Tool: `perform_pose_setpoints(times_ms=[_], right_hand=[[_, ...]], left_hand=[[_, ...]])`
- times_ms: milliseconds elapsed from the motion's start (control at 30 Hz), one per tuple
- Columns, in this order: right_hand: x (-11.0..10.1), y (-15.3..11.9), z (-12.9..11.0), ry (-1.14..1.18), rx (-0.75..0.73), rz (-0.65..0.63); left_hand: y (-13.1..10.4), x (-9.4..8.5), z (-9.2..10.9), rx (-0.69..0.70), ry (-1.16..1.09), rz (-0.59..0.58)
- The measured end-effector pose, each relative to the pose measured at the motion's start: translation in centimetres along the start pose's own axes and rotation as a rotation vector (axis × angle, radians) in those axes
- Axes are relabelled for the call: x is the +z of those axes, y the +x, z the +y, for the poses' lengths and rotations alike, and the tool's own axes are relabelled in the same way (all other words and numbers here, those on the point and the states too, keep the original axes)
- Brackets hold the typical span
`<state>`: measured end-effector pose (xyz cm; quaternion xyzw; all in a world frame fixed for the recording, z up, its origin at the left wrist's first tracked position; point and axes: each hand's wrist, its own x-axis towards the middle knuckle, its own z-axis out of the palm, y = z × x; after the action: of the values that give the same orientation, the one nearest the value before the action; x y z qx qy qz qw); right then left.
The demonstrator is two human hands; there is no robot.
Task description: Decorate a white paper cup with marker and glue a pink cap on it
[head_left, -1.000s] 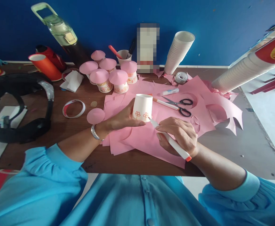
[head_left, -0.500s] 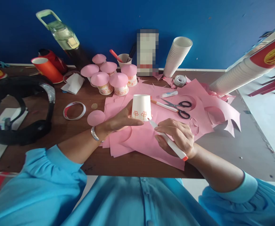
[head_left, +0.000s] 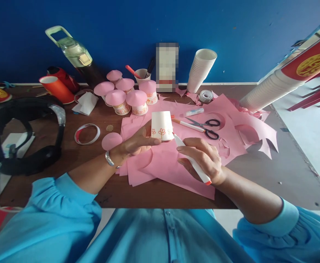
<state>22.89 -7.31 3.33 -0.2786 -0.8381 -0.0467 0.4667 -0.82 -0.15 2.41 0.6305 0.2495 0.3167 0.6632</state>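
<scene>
An upside-down white paper cup [head_left: 161,120] with orange flower drawings near its rim is held in my left hand [head_left: 138,141], thumb along its lower edge. My right hand [head_left: 203,157] grips a white marker [head_left: 196,168] with an orange end. The marker's tip is at the cup's lower right side; whether it touches cannot be made out. Beneath both hands lie overlapping pink paper sheets [head_left: 173,164]. Behind the cup to the right are scissors [head_left: 211,128] with black handles, another marker [head_left: 189,126] and a glue stick [head_left: 194,112].
Several decorated cups with pink cone tops [head_left: 136,98] stand behind my left hand. Further back are a pen cup [head_left: 142,76], a propped blurred-out object [head_left: 166,65] and stacked white cups [head_left: 202,69]. Left lie a tape roll [head_left: 87,134], a black headset [head_left: 25,170] and a bottle [head_left: 79,54].
The cup has turned slightly in my left hand, so its flowers sit further left and another shows at the right. The marker tip is a little higher beside the cup.
</scene>
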Motion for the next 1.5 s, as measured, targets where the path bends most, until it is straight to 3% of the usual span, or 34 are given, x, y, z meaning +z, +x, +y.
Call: perform_pose_setpoints(times_ms=[100,233,467,600,833,1033,1267,1500], right_hand=[[0.0,-0.1,0.1,-0.002,0.006,0.006],[-0.2,-0.1,0.1,-0.031,0.017,-0.002],[0.3,-0.7,0.7,-0.041,0.055,-0.011],[0.7,-1.1,0.9,-0.001,0.111,0.003],[1.5,-0.5,1.1,-0.098,0.152,-0.063],[1.9,-0.8,1.8,-0.077,0.16,-0.116],[1.7,-0.7,2.5,-0.024,0.149,-0.125],[1.8,-0.9,3.0,0.043,0.15,-0.115]], left_hand=[[0.1,0.2,0.8,-0.032,-0.098,-0.056],[0.1,0.2,1.0,-0.046,0.03,0.048],[0.3,0.1,-1.6,0.021,0.269,0.168],[0.6,0.5,-1.3,0.044,0.409,0.294],[0.7,1.1,-1.0,0.024,0.433,0.312],[0.4,1.5,-1.1,0.031,0.37,0.193],[-0.3,0.4,-1.4,0.045,0.247,0.004],[-0.1,0.2,-2.0,0.053,0.185,0.057]])
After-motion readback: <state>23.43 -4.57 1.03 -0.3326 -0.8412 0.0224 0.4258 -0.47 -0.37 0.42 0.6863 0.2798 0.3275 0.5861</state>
